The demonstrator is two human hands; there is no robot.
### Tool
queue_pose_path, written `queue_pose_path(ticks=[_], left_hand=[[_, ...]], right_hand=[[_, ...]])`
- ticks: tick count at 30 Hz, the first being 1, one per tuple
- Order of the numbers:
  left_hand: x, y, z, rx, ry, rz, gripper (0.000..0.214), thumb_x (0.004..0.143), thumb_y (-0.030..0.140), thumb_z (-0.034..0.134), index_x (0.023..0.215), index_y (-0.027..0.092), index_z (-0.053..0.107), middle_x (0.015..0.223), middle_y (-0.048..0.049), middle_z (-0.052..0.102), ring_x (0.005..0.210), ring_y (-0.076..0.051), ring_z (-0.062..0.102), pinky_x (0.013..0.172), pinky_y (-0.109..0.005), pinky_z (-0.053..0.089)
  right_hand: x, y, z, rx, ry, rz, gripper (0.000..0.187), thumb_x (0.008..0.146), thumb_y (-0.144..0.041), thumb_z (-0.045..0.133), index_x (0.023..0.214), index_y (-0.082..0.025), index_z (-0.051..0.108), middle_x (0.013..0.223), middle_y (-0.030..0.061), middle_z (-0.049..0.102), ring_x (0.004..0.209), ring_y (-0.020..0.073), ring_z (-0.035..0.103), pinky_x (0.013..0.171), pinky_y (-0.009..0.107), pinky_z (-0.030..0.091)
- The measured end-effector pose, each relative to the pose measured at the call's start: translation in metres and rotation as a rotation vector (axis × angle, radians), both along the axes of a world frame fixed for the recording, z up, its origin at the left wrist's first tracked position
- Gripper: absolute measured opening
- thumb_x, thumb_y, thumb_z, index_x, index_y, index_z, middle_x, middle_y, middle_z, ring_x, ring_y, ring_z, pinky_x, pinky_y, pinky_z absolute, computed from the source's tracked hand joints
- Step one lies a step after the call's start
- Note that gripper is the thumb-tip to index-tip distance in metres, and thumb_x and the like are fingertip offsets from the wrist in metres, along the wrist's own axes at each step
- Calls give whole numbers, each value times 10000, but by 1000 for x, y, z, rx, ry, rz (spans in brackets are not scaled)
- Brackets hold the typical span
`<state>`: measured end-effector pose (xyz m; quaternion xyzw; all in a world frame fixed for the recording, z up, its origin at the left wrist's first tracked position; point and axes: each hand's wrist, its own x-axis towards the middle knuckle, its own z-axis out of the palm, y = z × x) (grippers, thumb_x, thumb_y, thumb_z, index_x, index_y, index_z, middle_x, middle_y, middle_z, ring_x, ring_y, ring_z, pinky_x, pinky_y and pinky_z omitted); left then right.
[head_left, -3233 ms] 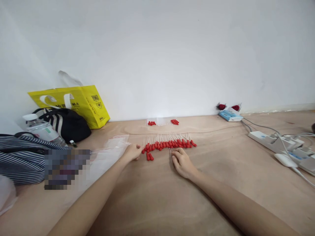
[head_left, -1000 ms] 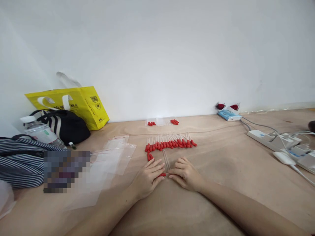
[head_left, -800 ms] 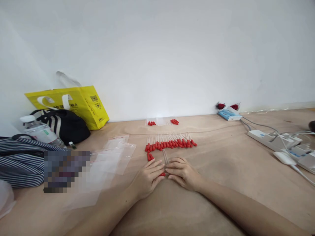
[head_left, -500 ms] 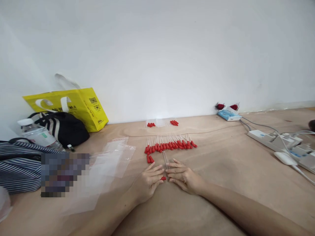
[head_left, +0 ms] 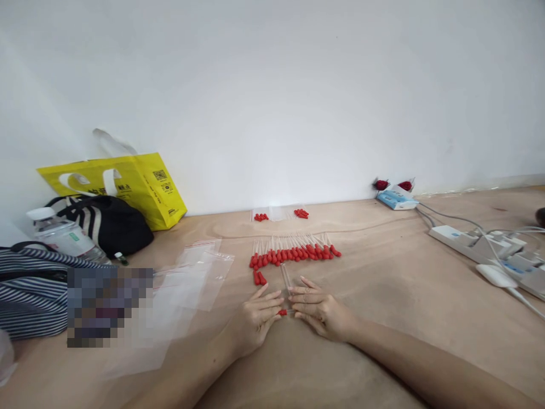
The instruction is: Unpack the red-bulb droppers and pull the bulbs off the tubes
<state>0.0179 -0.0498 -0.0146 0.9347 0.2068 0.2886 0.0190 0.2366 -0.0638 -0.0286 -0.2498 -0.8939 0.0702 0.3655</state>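
My left hand [head_left: 255, 319] pinches a small red rubber bulb [head_left: 282, 312] between its fingertips. My right hand [head_left: 320, 309] touches it fingertip to fingertip and holds the near end of a clear glass tube [head_left: 285, 276], which points away from me. The bulb sits at the tube's near end between both hands. Beyond them lies a row of several red-bulbed glass droppers [head_left: 293, 253] on the wooden table [head_left: 383, 295]. Two loose red bulbs [head_left: 258, 278] lie just in front of the row's left end.
Clear zip bags [head_left: 200, 272] lie left of my hands. Small packets of red bulbs [head_left: 301, 213] rest by the wall. A yellow bag [head_left: 140, 182], black striped bag [head_left: 110, 222], water bottle [head_left: 55, 234] and striped bag [head_left: 29, 284] crowd the left. A power strip [head_left: 481, 244] with cables and a blue-white box [head_left: 398, 197] are at the right.
Both hands drew back from the dropper row toward me, bringing a bulb and a tube. Over the last second they have stayed pressed together, fingertips closing on the bulb and tube end.
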Motion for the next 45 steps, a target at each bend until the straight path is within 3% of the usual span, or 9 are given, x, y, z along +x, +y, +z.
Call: queue_pose_path(ticks=[5,8,11,15,18,23,28,38,45], left_hand=[[-9,-3,3,4,-111,79,227,827,126,450,967,169,623,938,-81,674,973,-192,594,872,-389,475],[-11,-8,6,-16,-185,171,205,813,177,491,962,186,632,874,-70,640,818,-154,607,695,-270,519],[-13,-6,10,-119,-250,363,209,803,227,490,948,191,636,752,-32,575,624,-105,556,556,-215,479],[-22,12,17,-422,-321,689,248,717,221,511,947,165,583,668,12,556,517,-93,518,488,-205,437],[-30,29,20,-612,-360,828,277,630,226,556,898,168,515,561,60,521,479,-99,521,480,-204,424],[-32,45,16,-864,-396,774,353,575,431,619,783,178,487,520,64,522,421,-107,523,449,-223,423],[-30,47,17,-932,-430,736,446,602,531,582,826,151,516,561,25,570,447,-118,542,481,-242,442],[-29,76,31,-667,-254,812,336,649,495,534,667,162,572,684,-33,636,662,-169,579,626,-257,415],[-12,96,34,-669,-144,875,345,576,505,605,515,168,563,520,-17,606,547,-170,551,523,-244,346]], right_hand=[[13,1,0,-27,96,-88,216,848,-205,457,987,-196,621,965,65,652,1027,181,542,961,404,365],[18,3,-1,-43,107,-217,247,855,-263,446,1022,-207,619,766,58,623,763,161,582,713,308,480],[18,6,-3,-77,104,-379,293,865,-251,401,1078,-197,594,625,22,507,576,130,502,539,243,440],[11,14,-3,-135,132,-441,341,834,-139,361,1112,-164,556,695,32,467,643,137,491,602,253,444],[3,22,-3,-170,139,-458,348,796,-89,365,1081,-137,560,738,46,460,686,148,485,664,277,443],[-16,35,-6,-268,125,-526,388,733,-21,370,1051,-148,551,809,61,465,762,162,482,710,288,424],[-35,38,-7,-287,88,-606,319,720,-21,373,947,-153,553,842,77,468,775,177,479,700,301,414],[-37,27,-3,-335,201,-545,283,769,-104,405,1020,-137,530,834,67,477,720,159,509,701,311,444],[-25,17,3,-388,243,-506,276,766,-123,442,1025,-104,532,841,69,493,645,134,520,652,297,459]])
